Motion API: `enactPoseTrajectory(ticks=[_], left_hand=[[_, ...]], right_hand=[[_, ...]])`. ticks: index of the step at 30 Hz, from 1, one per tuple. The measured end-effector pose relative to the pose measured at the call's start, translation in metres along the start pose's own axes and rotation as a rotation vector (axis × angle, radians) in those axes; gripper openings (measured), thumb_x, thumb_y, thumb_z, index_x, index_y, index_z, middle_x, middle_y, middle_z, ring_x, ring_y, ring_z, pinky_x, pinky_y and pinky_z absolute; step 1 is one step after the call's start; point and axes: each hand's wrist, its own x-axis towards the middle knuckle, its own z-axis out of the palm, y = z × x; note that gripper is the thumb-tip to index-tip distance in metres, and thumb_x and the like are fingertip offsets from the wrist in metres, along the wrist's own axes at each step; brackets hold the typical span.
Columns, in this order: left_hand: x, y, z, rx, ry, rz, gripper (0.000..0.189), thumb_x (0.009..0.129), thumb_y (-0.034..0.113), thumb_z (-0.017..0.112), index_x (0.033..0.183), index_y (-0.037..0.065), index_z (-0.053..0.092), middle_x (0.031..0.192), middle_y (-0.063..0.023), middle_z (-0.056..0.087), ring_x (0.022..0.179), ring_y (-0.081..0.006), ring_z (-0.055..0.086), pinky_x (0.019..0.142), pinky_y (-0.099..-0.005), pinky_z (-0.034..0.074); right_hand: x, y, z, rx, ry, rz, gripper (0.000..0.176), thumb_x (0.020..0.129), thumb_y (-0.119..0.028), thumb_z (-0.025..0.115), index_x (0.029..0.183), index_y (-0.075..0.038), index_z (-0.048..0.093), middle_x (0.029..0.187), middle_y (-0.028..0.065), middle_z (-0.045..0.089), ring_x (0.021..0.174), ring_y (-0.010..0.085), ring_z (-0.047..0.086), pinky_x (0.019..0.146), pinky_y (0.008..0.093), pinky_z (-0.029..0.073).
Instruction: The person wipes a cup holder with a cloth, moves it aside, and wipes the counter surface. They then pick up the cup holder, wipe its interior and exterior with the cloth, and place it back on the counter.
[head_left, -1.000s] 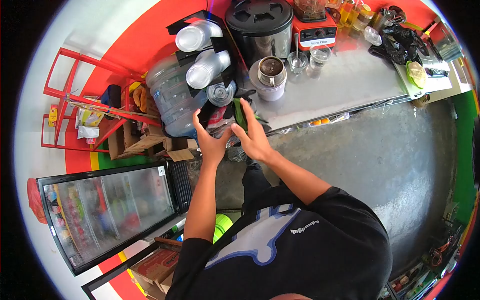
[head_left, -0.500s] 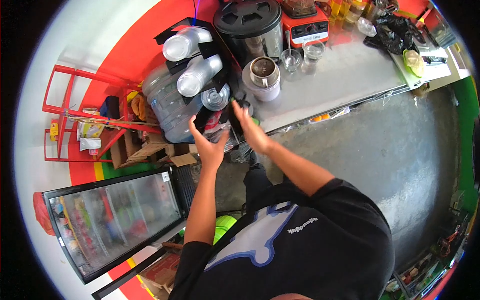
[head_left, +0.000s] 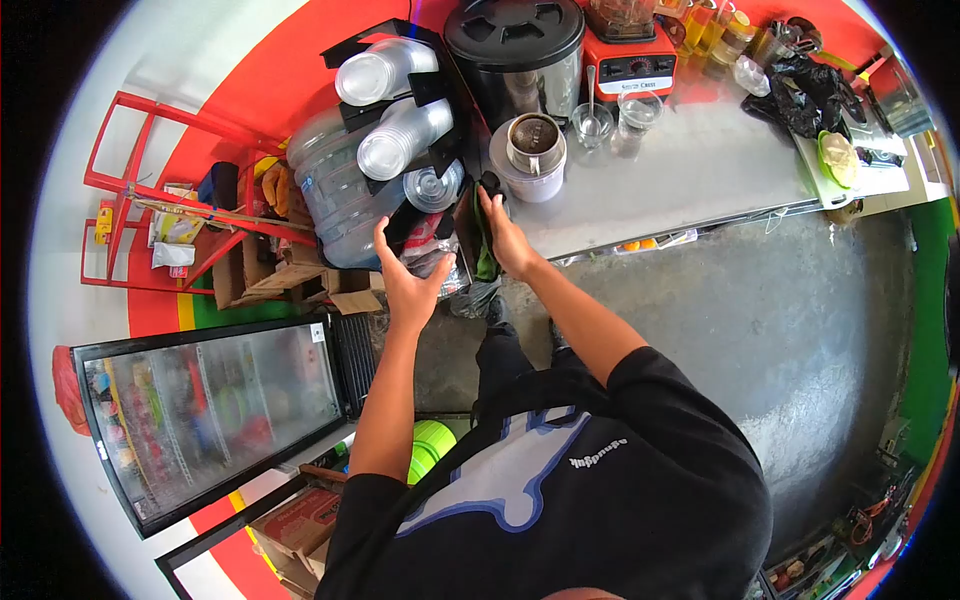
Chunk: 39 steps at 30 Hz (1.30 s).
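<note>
Fingers (head_left: pixel 384 238) of my left hand (head_left: pixel 408 292) spread wide from the thumb, with nothing visible in their grip; those of my right hand (head_left: pixel 512 247) extend nearly straight, likewise without a visible hold. Between my hands, nearer the left, sits a red-and-clear plastic bundle (head_left: pixel 424 236), its long axis hard to make out. Beside my right fingers a green-and-black thing (head_left: pixel 484 245) runs lengthwise away from me; whether they touch, I cannot tell, and its far end is partly hidden
</note>
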Motion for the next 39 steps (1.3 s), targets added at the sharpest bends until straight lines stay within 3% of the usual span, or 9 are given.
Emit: enactPoseTrajectory(ticks=[4,7,11,14,18,22,30,38,39], left_hand=[[-0.001,0.015,-0.008,0.001,-0.037,-0.028,0.122,0.075,0.034,0.094,0.162,-0.001,0.017,0.163,-0.0302,0.028,0.153,-0.0423,0.030,0.126,-0.0502,0.025],[-0.003,0.021,-0.012,0.208,-0.061,0.189,0.132,0.069,0.042,0.098,0.164,0.001,0.016,0.168,-0.0317,0.014,0.155,-0.0481,0.022,0.125,-0.0553,0.025],[-0.012,0.018,-0.014,0.186,-0.175,0.210,0.136,0.054,0.043,0.102,0.165,0.019,0.027,0.171,-0.0304,-0.002,0.156,-0.0556,0.010,0.123,-0.0627,0.025],[-0.016,0.013,-0.018,0.355,-0.251,0.287,0.112,0.053,0.031,0.103,0.152,0.037,0.052,0.172,-0.0264,0.002,0.155,-0.0586,0.006,0.121,-0.0689,0.023],[-0.011,0.013,-0.021,0.472,-0.294,0.458,0.083,0.061,0.020,0.098,0.136,0.037,0.068,0.173,-0.0221,0.008,0.155,-0.0541,0.013,0.122,-0.0642,0.024],[-0.003,0.016,-0.020,0.554,-0.381,0.527,0.079,0.059,0.025,0.097,0.131,0.041,0.071,0.164,-0.0081,0.033,0.153,-0.0402,0.029,0.113,-0.0627,0.031],[-0.002,0.000,-0.015,0.499,-0.333,0.592,0.060,0.062,0.032,0.096,0.118,0.033,0.073,0.153,-0.0056,0.045,0.142,-0.0371,0.044,0.109,-0.0583,0.037],[-0.004,-0.004,-0.011,0.489,-0.318,0.598,0.058,0.064,0.032,0.095,0.117,0.031,0.073,0.151,-0.0079,0.047,0.134,-0.0376,0.049,0.106,-0.0563,0.042],[-0.004,-0.004,-0.011,0.486,-0.313,0.598,0.059,0.063,0.031,0.096,0.117,0.030,0.073,0.152,-0.0088,0.047,0.134,-0.0378,0.049,0.105,-0.0560,0.043]], right_hand=[[-0.039,-0.028,0.019,0.136,-0.054,0.071,0.084,0.109,-0.067,0.012,0.170,-0.010,0.005,0.178,0.0092,-0.001,0.164,0.0225,-0.005,0.130,0.0396,-0.005],[-0.079,-0.050,0.049,0.146,-0.169,-0.071,0.088,0.108,-0.068,0.016,0.170,-0.005,0.007,0.178,0.0087,0.007,0.163,0.0238,0.005,0.131,0.0408,0.003],[-0.089,-0.027,0.052,-0.099,-0.166,-0.198,0.076,0.114,-0.056,0.013,0.169,-0.003,0.011,0.177,0.0072,0.010,0.163,0.0227,0.005,0.131,0.0373,0.004],[-0.060,-0.009,0.031,-0.026,-0.139,-0.160,0.076,0.114,-0.056,0.016,0.170,-0.005,0.008,0.177,0.0079,0.009,0.163,0.0230,0.007,0.131,0.0377,0.005],[-0.036,-0.021,0.016,0.137,-0.044,-0.045,0.074,0.113,-0.057,0.015,0.170,-0.009,0.014,0.176,0.0083,0.015,0.162,0.0233,0.012,0.131,0.0383,0.009],[-0.036,-0.018,0.011,0.195,-0.037,0.033,0.078,0.111,-0.063,0.017,0.170,-0.011,0.017,0.177,0.0090,0.012,0.163,0.0241,0.004,0.131,0.0428,0.000],[-0.075,-0.010,0.017,0.470,-0.106,0.028,0.073,0.113,-0.058,0.020,0.167,-0.009,0.025,0.176,0.0059,0.016,0.163,0.0242,0.006,0.131,0.0402,0.002],[-0.053,-0.048,0.033,0.202,0.020,0.029,0.075,0.113,-0.058,0.022,0.168,-0.008,0.020,0.177,0.0049,0.013,0.163,0.0222,0.005,0.131,0.0396,0.000],[-0.057,-0.045,0.038,0.291,-0.071,0.005,0.074,0.113,-0.057,0.024,0.169,-0.008,0.017,0.178,0.0048,0.010,0.163,0.0221,0.002,0.130,0.0405,-0.001]])
